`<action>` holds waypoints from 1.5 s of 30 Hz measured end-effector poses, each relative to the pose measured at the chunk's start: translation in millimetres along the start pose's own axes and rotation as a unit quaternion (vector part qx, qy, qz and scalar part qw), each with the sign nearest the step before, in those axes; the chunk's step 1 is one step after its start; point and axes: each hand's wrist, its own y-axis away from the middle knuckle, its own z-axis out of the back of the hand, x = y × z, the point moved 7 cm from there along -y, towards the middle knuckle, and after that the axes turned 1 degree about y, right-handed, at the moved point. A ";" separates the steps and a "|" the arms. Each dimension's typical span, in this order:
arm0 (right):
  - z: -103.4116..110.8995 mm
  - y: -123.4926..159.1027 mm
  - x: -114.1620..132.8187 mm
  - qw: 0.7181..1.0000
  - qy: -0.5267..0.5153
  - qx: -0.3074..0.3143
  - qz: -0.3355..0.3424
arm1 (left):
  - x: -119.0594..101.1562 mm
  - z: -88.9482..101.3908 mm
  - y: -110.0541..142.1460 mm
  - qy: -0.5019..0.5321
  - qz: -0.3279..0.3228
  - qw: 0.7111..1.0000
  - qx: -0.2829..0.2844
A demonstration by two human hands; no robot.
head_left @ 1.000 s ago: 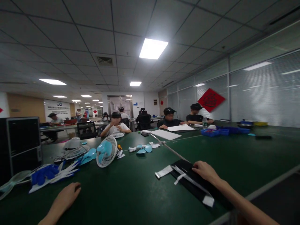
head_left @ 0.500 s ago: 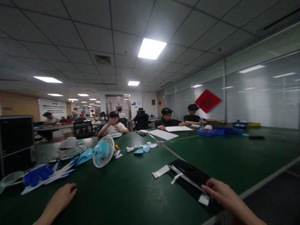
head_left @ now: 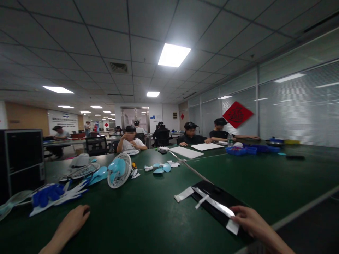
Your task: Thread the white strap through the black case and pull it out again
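A black flat case or board [head_left: 214, 192] lies slantwise on the green table [head_left: 148, 211], with a shiny white strip [head_left: 212, 201] running along it. White end pieces stick out at both ends of the strip, and a short white tab crosses it. My right hand [head_left: 247, 220] is at the near end of the strip, thumb and forefinger closed on it. My left hand [head_left: 74, 222] rests on the table at the lower left, fingers loosely curved with nothing visible in them. Blue-and-white gloves [head_left: 50, 197] lie beyond it.
A fan grille with blue blades [head_left: 119, 171], another blue fan blade set [head_left: 160, 168] and white fan parts [head_left: 80, 160] lie ahead. A black cabinet [head_left: 21, 158] stands left. Blue trays [head_left: 235, 151] and white sheets [head_left: 186, 152] lie farther off, near seated people.
The view has shifted slightly. My right thumb and forefinger have closed on the near end of the strip, which now tilts and shines brighter. My left hand stays resting on the table.
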 end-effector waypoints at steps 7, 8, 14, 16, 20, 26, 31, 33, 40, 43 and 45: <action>-5.7 15.6 50.4 0.993 0.043 0.003 0.112 | 4.6 -6.6 -1.6 0.000 -0.010 0.999 0.032; -4.5 19.7 62.0 0.989 0.053 -0.010 0.137 | 4.6 -6.8 -2.0 -0.004 -0.013 0.999 0.030; -0.9 31.5 124.0 0.974 0.065 -0.078 0.205 | -0.4 -6.0 -1.6 -0.015 -0.022 1.000 0.016; -3.1 23.9 140.9 0.967 0.067 -0.100 0.223 | -1.3 -5.7 -1.6 -0.015 -0.024 1.000 0.002; -13.5 -9.6 166.3 0.946 0.120 -0.163 0.255 | 1.8 -8.5 -4.5 -0.021 -0.037 0.999 -0.022; -64.4 -67.6 181.2 0.899 0.303 -0.175 0.264 | 7.2 -12.2 -5.9 -0.014 -0.030 0.999 0.003; -129.2 -79.4 173.1 0.889 0.357 -0.092 0.272 | -11.3 0.1 7.0 -0.037 -0.022 0.999 0.018; -149.1 -77.4 167.9 0.886 0.369 -0.064 0.274 | -18.1 4.1 11.9 -0.037 -0.019 0.999 0.025; -145.3 -82.0 156.1 0.890 0.370 -0.050 0.260 | -15.0 -0.2 9.0 -0.030 -0.026 0.999 0.028; -106.7 -88.7 146.3 0.895 0.365 -0.092 0.239 | -12.6 -0.1 7.0 -0.026 -0.033 0.999 0.003; -75.9 -91.0 132.9 0.898 0.367 -0.123 0.211 | -13.0 -0.6 7.4 -0.023 -0.033 0.999 0.003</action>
